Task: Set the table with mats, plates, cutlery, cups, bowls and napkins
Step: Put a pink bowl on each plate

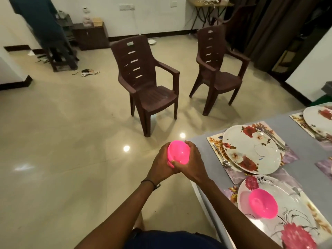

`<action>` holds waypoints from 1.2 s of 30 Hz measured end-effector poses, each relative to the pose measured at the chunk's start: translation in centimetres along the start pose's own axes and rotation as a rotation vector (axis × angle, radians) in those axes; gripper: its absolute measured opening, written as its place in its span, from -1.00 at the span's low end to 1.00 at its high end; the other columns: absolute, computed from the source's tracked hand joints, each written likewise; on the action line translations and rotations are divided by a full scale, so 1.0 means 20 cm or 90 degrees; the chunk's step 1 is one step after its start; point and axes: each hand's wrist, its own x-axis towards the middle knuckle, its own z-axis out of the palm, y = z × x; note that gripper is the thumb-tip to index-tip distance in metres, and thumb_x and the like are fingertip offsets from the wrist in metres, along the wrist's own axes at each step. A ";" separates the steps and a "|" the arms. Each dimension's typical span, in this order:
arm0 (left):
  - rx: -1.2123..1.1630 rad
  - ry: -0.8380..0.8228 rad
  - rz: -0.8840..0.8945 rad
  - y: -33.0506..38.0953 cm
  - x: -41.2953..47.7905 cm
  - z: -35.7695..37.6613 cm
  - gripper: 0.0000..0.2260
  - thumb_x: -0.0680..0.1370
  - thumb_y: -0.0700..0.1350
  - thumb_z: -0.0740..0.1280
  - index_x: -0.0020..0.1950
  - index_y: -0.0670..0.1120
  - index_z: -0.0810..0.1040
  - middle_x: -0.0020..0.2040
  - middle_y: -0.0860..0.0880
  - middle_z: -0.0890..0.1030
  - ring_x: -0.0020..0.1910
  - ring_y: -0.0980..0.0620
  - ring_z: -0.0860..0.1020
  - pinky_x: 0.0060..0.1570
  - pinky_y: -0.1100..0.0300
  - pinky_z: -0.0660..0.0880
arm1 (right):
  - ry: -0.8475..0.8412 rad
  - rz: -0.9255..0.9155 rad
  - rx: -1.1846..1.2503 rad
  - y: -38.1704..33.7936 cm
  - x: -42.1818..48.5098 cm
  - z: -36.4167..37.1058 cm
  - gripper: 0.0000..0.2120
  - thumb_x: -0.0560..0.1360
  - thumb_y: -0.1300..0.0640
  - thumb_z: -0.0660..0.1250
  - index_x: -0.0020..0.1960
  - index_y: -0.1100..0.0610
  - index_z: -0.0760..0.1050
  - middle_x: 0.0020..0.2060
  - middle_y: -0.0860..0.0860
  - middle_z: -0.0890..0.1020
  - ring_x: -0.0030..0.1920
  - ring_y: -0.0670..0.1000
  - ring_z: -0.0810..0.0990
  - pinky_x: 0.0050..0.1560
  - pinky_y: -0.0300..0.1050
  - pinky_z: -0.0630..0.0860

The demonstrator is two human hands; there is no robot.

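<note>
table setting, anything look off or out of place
The pink bowl on the near plate seems to sit upside down, base up, left of the plate's middle. The middle plate seems to overlap its spoon. Nothing spilled or broken shows.

No words, numbers, brands or signs can be read. A small pale sticker sits near the top of the backrest of the left brown plastic chair, which stands on the floor. Its print is too small and blurred to make out.
</note>
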 end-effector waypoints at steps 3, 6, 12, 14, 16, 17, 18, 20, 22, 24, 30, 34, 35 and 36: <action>0.009 -0.046 0.034 -0.07 0.20 -0.07 -0.14 0.24 0.16 0.62 0.43 0.06 0.30 0.31 0.10 0.46 0.24 0.14 0.47 0.17 0.21 0.53 | 0.043 -0.004 -0.024 -0.01 0.16 0.09 0.01 0.13 -0.53 0.44 0.41 -0.03 0.29 0.28 -0.07 0.46 0.22 0.00 0.49 0.19 0.09 0.57; 0.018 -0.086 0.064 -0.14 0.40 -0.16 -0.15 0.27 0.11 0.61 0.45 -0.01 0.30 0.34 0.03 0.46 0.28 0.09 0.47 0.25 0.12 0.50 | 0.078 0.043 -0.025 -0.08 0.29 0.16 -0.02 0.12 -0.50 0.48 0.40 -0.12 0.26 0.28 -0.12 0.45 0.22 -0.04 0.49 0.18 0.08 0.58; 0.039 -0.181 0.149 -0.24 0.81 -0.34 -0.10 0.23 0.10 0.63 0.46 -0.04 0.29 0.35 -0.02 0.45 0.28 0.06 0.48 0.26 0.04 0.51 | 0.179 0.081 -0.019 -0.21 0.57 0.29 -0.01 0.13 -0.51 0.46 0.41 -0.08 0.27 0.28 -0.13 0.45 0.23 -0.06 0.48 0.20 0.07 0.56; 0.023 -0.213 0.177 -0.28 0.93 -0.36 -0.09 0.22 0.11 0.63 0.46 -0.06 0.29 0.37 -0.03 0.45 0.29 0.05 0.47 0.27 0.05 0.50 | 0.199 0.086 -0.009 -0.21 0.64 0.33 -0.01 0.13 -0.51 0.47 0.42 -0.08 0.27 0.29 -0.12 0.45 0.24 -0.05 0.49 0.20 0.09 0.56; 0.010 -0.246 0.189 -0.31 1.04 -0.35 -0.09 0.22 0.14 0.61 0.46 -0.03 0.28 0.37 -0.01 0.44 0.30 0.08 0.46 0.28 0.08 0.49 | 0.227 0.107 -0.019 -0.21 0.72 0.34 -0.04 0.16 -0.47 0.48 0.42 -0.09 0.27 0.29 -0.14 0.45 0.23 -0.06 0.48 0.19 0.07 0.57; 0.008 -0.261 0.193 -0.31 1.12 -0.34 -0.09 0.22 0.16 0.60 0.46 -0.01 0.28 0.37 0.01 0.44 0.30 0.10 0.46 0.27 0.11 0.49 | 0.241 0.119 -0.025 -0.21 0.77 0.33 -0.06 0.17 -0.44 0.49 0.42 -0.11 0.26 0.28 -0.15 0.44 0.23 -0.08 0.48 0.19 0.05 0.57; 0.007 -0.272 0.201 -0.31 1.19 -0.33 -0.10 0.23 0.18 0.60 0.46 0.01 0.28 0.36 0.04 0.44 0.29 0.12 0.46 0.25 0.12 0.50 | 0.252 0.130 -0.030 -0.21 0.82 0.32 -0.07 0.18 -0.41 0.51 0.41 -0.13 0.25 0.28 -0.16 0.44 0.22 -0.09 0.48 0.18 0.01 0.57; 0.008 -0.290 0.220 -0.31 1.36 -0.29 -0.11 0.23 0.17 0.60 0.46 0.02 0.28 0.35 0.06 0.45 0.26 0.14 0.48 0.21 0.12 0.52 | 0.273 0.146 -0.033 -0.19 0.94 0.29 -0.10 0.19 -0.36 0.54 0.41 -0.17 0.23 0.27 -0.17 0.43 0.22 -0.11 0.47 0.18 -0.03 0.55; 0.020 -0.311 0.239 -0.31 1.53 -0.23 -0.10 0.22 0.18 0.60 0.46 0.02 0.28 0.36 0.07 0.43 0.28 0.14 0.46 0.23 0.13 0.50 | 0.303 0.165 -0.040 -0.15 1.08 0.26 -0.10 0.20 -0.34 0.54 0.42 -0.18 0.22 0.29 -0.16 0.42 0.24 -0.09 0.46 0.19 -0.05 0.53; 0.039 -0.332 0.252 -0.31 1.71 -0.18 -0.07 0.20 0.20 0.61 0.47 0.02 0.27 0.37 0.08 0.41 0.31 0.15 0.43 0.26 0.15 0.47 | 0.328 0.174 -0.038 -0.10 1.23 0.24 -0.08 0.19 -0.36 0.53 0.43 -0.15 0.22 0.32 -0.13 0.41 0.26 -0.05 0.45 0.20 -0.03 0.53; 0.073 -0.391 0.305 -0.19 2.22 -0.04 -0.09 0.20 0.17 0.61 0.46 -0.03 0.30 0.37 0.04 0.42 0.33 0.12 0.41 0.32 0.19 0.41 | 0.410 0.201 0.016 0.02 1.68 0.12 -0.03 0.16 -0.54 0.40 0.42 -0.10 0.25 0.29 -0.09 0.44 0.27 -0.02 0.46 0.23 0.07 0.53; 0.115 -0.426 0.356 -0.04 2.60 0.10 -0.11 0.22 0.19 0.59 0.45 -0.06 0.34 0.38 0.01 0.43 0.34 0.16 0.39 0.34 0.20 0.37 | 0.465 0.211 0.016 0.06 1.98 -0.08 0.02 0.17 -0.57 0.37 0.43 -0.01 0.27 0.30 -0.04 0.45 0.27 0.01 0.46 0.25 0.06 0.51; 0.120 -0.440 0.362 -0.02 2.67 0.15 -0.10 0.23 0.21 0.58 0.46 -0.05 0.33 0.40 0.02 0.41 0.36 0.16 0.38 0.36 0.19 0.36 | 0.477 0.217 0.007 0.07 2.02 -0.13 0.00 0.17 -0.51 0.42 0.43 0.01 0.27 0.30 -0.02 0.45 0.28 0.03 0.45 0.25 0.02 0.49; 0.124 -0.454 0.364 -0.01 2.72 0.20 -0.09 0.24 0.22 0.57 0.47 -0.04 0.31 0.41 0.03 0.40 0.38 0.16 0.37 0.37 0.19 0.35 | 0.495 0.230 0.003 0.08 2.05 -0.16 -0.02 0.17 -0.44 0.45 0.43 0.02 0.28 0.31 -0.02 0.44 0.29 0.03 0.44 0.23 -0.02 0.48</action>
